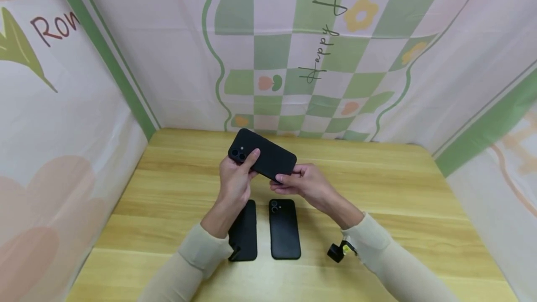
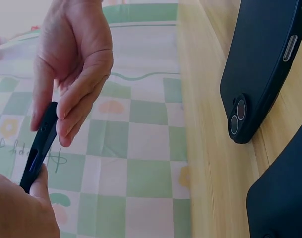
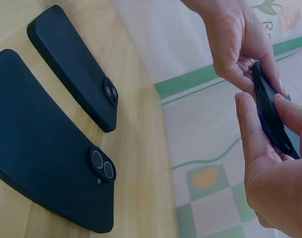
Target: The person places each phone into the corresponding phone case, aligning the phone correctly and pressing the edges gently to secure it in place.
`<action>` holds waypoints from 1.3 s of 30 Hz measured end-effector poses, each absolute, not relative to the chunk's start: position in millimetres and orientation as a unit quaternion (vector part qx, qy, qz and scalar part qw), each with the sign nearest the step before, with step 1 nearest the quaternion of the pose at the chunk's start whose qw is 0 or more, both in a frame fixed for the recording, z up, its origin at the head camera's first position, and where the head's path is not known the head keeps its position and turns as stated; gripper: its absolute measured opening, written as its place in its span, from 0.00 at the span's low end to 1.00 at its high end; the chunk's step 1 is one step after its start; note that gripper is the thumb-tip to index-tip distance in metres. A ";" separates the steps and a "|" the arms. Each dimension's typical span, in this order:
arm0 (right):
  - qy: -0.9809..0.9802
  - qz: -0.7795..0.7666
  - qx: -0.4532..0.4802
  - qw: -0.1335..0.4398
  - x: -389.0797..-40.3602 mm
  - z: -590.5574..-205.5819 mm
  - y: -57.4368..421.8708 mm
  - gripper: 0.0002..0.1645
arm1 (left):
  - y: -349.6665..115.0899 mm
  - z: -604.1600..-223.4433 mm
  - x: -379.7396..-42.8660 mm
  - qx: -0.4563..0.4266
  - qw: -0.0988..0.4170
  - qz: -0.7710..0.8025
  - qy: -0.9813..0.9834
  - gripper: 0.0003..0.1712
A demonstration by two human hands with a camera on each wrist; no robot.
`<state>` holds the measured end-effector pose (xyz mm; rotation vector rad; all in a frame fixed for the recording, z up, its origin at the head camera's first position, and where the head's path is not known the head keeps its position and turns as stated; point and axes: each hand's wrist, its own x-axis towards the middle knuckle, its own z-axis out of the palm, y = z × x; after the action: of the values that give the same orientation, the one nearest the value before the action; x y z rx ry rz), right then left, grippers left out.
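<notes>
A black smartphone [image 1: 274,155] is held up, tilted, over the far part of the table, its twin-lens back facing up. My left hand [image 1: 236,178] grips the camera end, thumb laid on the back. At the opposite end, my right hand [image 1: 309,183] pinches the lower corner between thumb and fingers. The left wrist view shows the held phone [image 2: 40,144] edge-on between both hands. Nearer me lie two more black phones, backs up: one [image 1: 285,229] fully visible, the other [image 1: 248,232] partly hidden by my left wrist.
The wooden table [image 1: 377,185] meets a patterned cloth wall [image 1: 310,50] at its far edge. Cloth walls also stand at left and right. A small black wrist camera [image 1: 335,252] hangs from my right sleeve.
</notes>
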<state>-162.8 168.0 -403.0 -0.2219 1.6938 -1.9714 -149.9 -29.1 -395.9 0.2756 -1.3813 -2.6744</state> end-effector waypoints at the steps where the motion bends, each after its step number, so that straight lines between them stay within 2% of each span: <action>1: 0.626 -0.729 -0.084 0.264 -162.4 -403.5 167.9 0.15 | -28.8 -396.0 -149.9 0.091 0.058 -0.884 -0.455 0.22; 23: 0.676 -0.680 -0.117 0.259 -163.5 -396.2 183.9 0.11 | -30.6 -401.2 -148.5 0.116 0.000 -0.899 -0.423 0.28; 32: 0.688 -0.674 -0.123 0.239 -160.1 -402.6 184.7 0.11 | -30.4 -405.8 -150.2 0.130 -0.030 -0.905 -0.403 0.29; 39: 0.671 -0.699 -0.115 0.220 -157.5 -409.0 183.8 0.12 | -25.4 -405.5 -154.5 0.142 -0.025 -0.897 -0.417 0.29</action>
<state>-157.5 183.8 -409.0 -0.3182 1.8555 -1.9319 -154.5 -25.4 -405.5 0.4521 -1.3319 -2.8659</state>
